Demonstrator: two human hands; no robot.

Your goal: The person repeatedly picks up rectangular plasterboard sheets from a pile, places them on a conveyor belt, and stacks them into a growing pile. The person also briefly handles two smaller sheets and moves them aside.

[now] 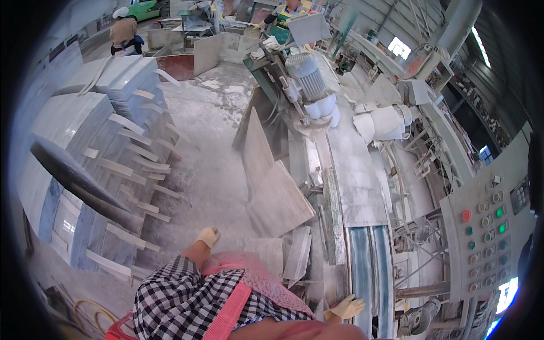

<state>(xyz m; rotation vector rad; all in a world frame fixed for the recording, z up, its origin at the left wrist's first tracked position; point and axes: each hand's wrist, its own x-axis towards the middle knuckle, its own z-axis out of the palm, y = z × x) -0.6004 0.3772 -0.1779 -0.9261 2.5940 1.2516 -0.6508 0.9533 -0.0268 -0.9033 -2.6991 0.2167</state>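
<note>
My left hand (208, 237), in a cream work glove, hangs over the floor in front of my checked sleeve. Its fingers are curled in, and nothing shows in them. My right hand (347, 307), gloved alike, lies with fingers spread at the near edge of the machine, beside the blue-green belt strips (361, 272). Pale stone slabs (334, 170) lie in a row along the machine bed, leading up to a grey finned motor (307, 76). Between my hands, thin slab offcuts (297, 258) lean against the machine's side.
Stacked slabs with white spacer strips (130, 123) fill the left. Larger boards (277, 198) lean against the machine. At right stands a control panel (487, 226) with lit green buttons. Two people (123, 33) are at the back. A red chair (120, 327) is near my left side.
</note>
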